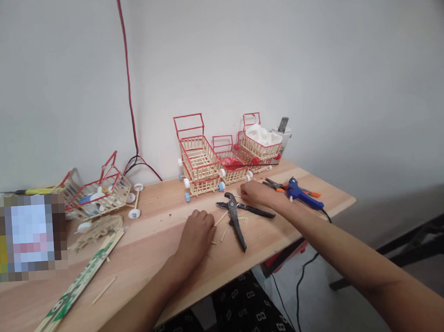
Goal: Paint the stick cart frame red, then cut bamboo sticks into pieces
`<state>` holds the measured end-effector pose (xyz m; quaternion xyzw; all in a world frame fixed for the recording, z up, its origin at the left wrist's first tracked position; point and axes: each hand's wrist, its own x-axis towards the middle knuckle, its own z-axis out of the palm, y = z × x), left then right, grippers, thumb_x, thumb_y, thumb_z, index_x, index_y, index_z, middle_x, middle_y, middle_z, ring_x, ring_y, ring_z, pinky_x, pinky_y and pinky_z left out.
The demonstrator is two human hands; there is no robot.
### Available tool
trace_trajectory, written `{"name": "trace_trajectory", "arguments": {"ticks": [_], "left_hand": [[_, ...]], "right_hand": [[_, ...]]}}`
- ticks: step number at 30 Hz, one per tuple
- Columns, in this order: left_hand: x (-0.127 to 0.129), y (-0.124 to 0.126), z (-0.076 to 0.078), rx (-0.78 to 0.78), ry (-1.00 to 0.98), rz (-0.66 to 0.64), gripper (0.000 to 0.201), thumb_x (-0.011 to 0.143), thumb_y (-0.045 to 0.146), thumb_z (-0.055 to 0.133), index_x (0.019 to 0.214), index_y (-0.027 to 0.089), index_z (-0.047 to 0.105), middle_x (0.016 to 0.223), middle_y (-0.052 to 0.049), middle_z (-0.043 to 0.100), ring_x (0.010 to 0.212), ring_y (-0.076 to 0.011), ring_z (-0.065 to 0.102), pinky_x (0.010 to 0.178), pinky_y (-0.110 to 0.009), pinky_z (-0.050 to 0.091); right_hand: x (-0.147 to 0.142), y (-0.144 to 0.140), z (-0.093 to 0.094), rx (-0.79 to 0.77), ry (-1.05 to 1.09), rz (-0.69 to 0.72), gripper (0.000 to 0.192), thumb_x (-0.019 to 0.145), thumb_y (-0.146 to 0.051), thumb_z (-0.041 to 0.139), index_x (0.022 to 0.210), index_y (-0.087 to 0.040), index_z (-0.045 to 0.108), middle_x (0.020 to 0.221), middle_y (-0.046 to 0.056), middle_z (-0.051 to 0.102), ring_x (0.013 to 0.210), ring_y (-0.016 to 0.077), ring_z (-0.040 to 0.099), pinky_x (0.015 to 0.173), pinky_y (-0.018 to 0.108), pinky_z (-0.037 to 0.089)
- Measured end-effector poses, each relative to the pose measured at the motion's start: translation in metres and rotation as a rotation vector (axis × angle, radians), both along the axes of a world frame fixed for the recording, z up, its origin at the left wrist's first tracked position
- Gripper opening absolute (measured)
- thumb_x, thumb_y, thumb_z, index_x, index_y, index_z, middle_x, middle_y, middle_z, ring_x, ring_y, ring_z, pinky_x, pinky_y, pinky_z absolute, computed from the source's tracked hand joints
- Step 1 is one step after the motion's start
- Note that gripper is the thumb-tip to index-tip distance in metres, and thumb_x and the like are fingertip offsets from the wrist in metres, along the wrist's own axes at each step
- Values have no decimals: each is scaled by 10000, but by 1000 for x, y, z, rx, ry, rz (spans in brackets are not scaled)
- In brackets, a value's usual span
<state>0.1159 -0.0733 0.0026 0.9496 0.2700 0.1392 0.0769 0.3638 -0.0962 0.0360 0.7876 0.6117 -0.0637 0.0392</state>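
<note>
My left hand (196,234) rests knuckles-up on the wooden table (155,250), fingers curled, beside short wooden sticks (222,219); whether it grips one is hidden. My right hand (254,193) lies further back, fingers curled down onto the table just behind the black pliers (235,216), which lie open between the two hands. What its fingers hold cannot be made out. Small stick-built carts with red frames (201,162) stand in a row right behind my right hand.
A blue glue gun (301,193) and orange-handled cutters (279,185) lie at the right end. A tipped cart (97,191) with wheels and a wrapped bundle of sticks (79,285) are on the left. A red and black cable (129,91) hangs down the wall.
</note>
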Motion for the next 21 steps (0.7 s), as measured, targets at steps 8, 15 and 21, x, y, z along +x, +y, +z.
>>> {"name": "trace_trajectory", "arguments": {"ticks": [8, 15, 21], "left_hand": [[-27, 12, 10, -2, 93, 18, 146, 801, 111, 494, 692, 158, 579, 787, -88, 620, 799, -225, 501, 700, -331, 364], [-46, 9, 27, -34, 221, 75, 178, 789, 89, 471, 691, 142, 610, 781, -96, 641, 783, -218, 517, 732, -330, 369], [-66, 0, 27, -20, 217, 147, 161, 794, 107, 486, 694, 151, 605, 779, -90, 643, 810, -227, 524, 689, -315, 363]], "right_hand": [[3, -15, 28, -19, -97, -23, 278, 838, -104, 459, 979, -14, 681, 981, 241, 683, 872, 250, 644, 685, 287, 396], [-35, -27, 48, 235, 218, 228, 200, 837, -252, 492, 780, -136, 644, 687, 31, 644, 626, 130, 538, 552, 219, 310], [-99, -4, 24, 133, 397, 234, 148, 766, -145, 523, 698, -120, 651, 631, 30, 653, 565, 113, 533, 537, 206, 324]]}}
